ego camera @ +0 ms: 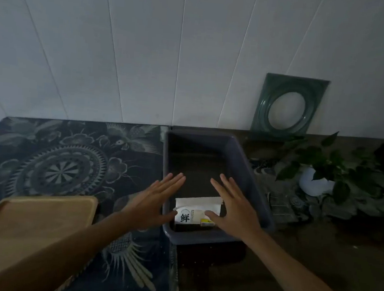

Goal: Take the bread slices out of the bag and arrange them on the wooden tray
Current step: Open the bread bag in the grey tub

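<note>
Inside the grey bin (243, 157), both hands, left (155, 202) and right (232, 208), flanked the white bread bag (197, 210), fingers (173, 181) extended flat, holding nothing.

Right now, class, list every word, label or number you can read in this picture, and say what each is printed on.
"鲜": large dark character on the front of the white bag lying in the grey tub.
Small print beside that character: too small to read.
Yellow sticker at the bag's lower edge: blurred, unreadable.
No other text shows.
</note>
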`<state>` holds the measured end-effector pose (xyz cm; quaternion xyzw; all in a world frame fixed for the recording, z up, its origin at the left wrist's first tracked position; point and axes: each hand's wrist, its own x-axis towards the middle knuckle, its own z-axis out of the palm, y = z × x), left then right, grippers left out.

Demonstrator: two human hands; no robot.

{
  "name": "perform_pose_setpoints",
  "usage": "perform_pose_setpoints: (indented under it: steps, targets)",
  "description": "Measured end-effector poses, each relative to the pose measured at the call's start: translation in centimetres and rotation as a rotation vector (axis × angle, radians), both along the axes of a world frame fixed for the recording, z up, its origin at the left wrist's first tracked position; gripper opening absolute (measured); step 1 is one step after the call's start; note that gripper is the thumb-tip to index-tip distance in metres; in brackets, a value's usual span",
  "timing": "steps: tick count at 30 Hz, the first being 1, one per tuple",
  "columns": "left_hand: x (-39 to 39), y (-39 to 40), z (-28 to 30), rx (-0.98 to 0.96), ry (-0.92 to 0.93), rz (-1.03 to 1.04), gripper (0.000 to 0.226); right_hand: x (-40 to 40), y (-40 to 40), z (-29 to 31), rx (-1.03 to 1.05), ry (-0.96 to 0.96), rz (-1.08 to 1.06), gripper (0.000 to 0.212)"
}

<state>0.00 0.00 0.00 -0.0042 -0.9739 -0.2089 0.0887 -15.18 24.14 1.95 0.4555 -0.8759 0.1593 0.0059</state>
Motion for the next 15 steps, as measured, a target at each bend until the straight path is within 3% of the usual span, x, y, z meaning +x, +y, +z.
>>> perform_pose_setpoints:
  steps: [4,15]
  targets:
    - [-0.9,-0.8,-1.8,0.054,-0.068,-0.031,0.090,-0.6,-0.2,-1.5,0.019,-0.060,-0.020,0.087]
    - [-2.5,-0.4,-2.7,0.184,-0.017,0.012,0.075,-1.6,-0.3,-3.4,-0.085,-0.072,-0.010,0.065]
